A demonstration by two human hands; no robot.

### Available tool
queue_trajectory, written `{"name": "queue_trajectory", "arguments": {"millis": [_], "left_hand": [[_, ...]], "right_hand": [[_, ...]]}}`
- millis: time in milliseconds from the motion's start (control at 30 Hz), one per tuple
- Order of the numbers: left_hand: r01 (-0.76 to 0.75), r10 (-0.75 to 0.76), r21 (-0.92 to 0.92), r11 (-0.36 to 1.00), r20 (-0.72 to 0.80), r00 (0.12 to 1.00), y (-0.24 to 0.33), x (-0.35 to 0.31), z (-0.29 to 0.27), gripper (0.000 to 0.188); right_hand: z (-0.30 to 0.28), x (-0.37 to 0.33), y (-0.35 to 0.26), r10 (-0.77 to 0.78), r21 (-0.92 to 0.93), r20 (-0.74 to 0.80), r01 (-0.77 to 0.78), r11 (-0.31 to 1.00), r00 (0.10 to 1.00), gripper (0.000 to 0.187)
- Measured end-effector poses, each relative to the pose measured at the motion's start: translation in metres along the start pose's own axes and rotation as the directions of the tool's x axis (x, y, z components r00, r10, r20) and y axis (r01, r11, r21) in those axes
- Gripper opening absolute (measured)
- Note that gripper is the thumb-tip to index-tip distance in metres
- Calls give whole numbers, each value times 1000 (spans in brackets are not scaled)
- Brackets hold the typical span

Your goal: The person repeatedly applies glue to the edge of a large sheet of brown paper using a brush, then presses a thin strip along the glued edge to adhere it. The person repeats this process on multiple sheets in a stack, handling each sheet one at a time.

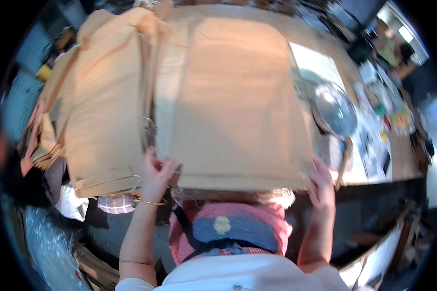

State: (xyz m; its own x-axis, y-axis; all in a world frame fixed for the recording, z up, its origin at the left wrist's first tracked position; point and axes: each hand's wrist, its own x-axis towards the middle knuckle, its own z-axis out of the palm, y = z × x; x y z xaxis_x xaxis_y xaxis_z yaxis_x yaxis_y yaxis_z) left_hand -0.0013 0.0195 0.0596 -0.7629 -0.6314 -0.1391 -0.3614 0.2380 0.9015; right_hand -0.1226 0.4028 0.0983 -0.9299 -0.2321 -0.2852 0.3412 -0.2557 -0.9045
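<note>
A large brown paper sack (238, 106) lies flat on the worktable in front of me, its folded near edge toward my body. At its near left corner is my left hand (159, 173), fingers bent and closed on the edge. My right hand (320, 184) grips the near right corner between thumb and fingers. A pale strip of paper (166, 111) shows along the sack's left side. Left of it lies a thick stack of similar brown paper sacks (104, 106). Motion blurs the fingertips slightly.
A round metal bowl (335, 110) stands to the right, a wooden handle (344, 165) beside it. Farther right are papers and plastic bags (400, 119). At the left edge another person's hand (26, 165) is near folded brown paper. Clear plastic wrap (48, 247) sits low at left.
</note>
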Motion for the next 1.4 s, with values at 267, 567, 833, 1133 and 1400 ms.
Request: {"name": "queue_trajectory", "arguments": {"millis": [267,567,833,1133,1400], "left_hand": [[-733,816,538,416,135,562,29,-33,-35,12],[-48,412,490,870,-671,616,-84,-27,-230,33],[-75,199,229,971,-589,783,-164,34,-350,31],[-122,459,567,814,-501,734,-78,-42,-179,25],[-849,519,288,442,690,505,-94,-69,50,12]], "right_hand": [[18,9,69,-380,-826,57,257,501,923,25],[224,37,108,-112,-456,582,438,775,805,39],[300,13,133,346,-375,653,-109,921,674,51],[9,-5,-22,-346,-915,404,370,-162,847,39],[-128,-9,-33,-352,-868,358,170,-466,865,50]]}}
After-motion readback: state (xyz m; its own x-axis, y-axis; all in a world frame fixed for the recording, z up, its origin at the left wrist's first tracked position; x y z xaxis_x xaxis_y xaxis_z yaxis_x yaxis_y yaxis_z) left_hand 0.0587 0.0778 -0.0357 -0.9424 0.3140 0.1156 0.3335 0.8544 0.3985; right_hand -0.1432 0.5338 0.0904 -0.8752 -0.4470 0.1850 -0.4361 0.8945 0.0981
